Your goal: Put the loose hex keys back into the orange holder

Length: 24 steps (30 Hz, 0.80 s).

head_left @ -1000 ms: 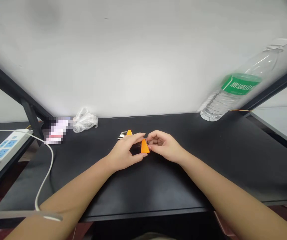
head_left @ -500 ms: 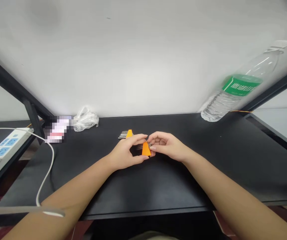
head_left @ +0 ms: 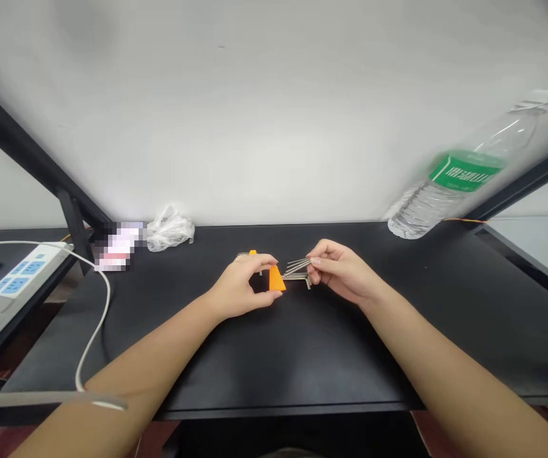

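My left hand [head_left: 241, 291] grips an orange hex key holder [head_left: 276, 278] between thumb and fingers, just above or on the black table. L-shaped hex keys [head_left: 297, 277] stick out of the holder's right side, their bent ends pointing down. My right hand [head_left: 334, 270] pinches several thin hex keys [head_left: 299, 264] by one end; their other ends point left toward the holder, apart from it. Behind my left hand lies a second orange holder [head_left: 253, 252] with metal keys, mostly hidden by the fingers.
A crumpled clear plastic bag [head_left: 170, 229] lies at the back left by a blurred-out item [head_left: 119, 247]. A large water bottle [head_left: 450, 178] stands at the back right. At the left are a power strip [head_left: 19, 283] and a white cable [head_left: 107, 305] crossing near my left forearm.
My right hand has moved right, away from the orange holder, with several hex keys now between its fingers. Keys on the holder's right side now show longer. The camera view has shifted slightly.
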Motion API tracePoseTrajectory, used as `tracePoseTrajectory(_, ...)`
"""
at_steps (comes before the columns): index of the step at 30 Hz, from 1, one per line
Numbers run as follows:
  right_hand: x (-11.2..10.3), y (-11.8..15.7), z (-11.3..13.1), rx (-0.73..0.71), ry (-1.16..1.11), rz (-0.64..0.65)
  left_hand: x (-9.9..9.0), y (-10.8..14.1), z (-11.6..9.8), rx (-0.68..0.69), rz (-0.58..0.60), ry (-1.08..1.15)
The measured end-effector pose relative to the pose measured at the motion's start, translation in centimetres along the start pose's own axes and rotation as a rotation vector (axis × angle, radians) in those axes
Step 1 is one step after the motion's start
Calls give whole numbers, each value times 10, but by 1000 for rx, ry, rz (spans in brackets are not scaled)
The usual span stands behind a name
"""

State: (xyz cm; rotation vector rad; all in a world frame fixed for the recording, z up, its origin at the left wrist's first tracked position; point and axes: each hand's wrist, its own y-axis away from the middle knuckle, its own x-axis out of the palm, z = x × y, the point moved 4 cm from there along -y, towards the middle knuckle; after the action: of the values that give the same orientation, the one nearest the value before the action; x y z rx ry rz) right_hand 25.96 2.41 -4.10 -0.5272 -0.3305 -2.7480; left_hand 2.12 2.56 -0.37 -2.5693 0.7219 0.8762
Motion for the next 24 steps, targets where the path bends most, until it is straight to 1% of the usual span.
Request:
tracePoseTrajectory(3,-20,-7,-7,51,120,-130,-2,1,4,-9,-29,-35)
tracePoseTrajectory(5,-31,-11,-12,83,218,-201,-2,1,4,-8,-23,-45)
tracePoseTrajectory(9,-39,-16,-17,86,440,-262,1,2,-1,12,28,-49)
tracePoseTrajectory(11,-40,-15,-15,79,602,-249,2,2,-4,9,47,-49)
tracePoseTrajectory(14,-38,-13,-10,40,859,-182,2,2,-4,-12,66,-43)
tracePoseTrajectory(16,-37,-11,-6,8,988,-138,2,2,-4,-23,74,-34)
tracePoseTrajectory(19,-37,-11,-2,-15,1084,-100,2,2,-4,-19,83,-34)
tracePoseTrajectory(24,-38,-12,1,-13,1177,-109,2,3,-5,-24,79,-37)
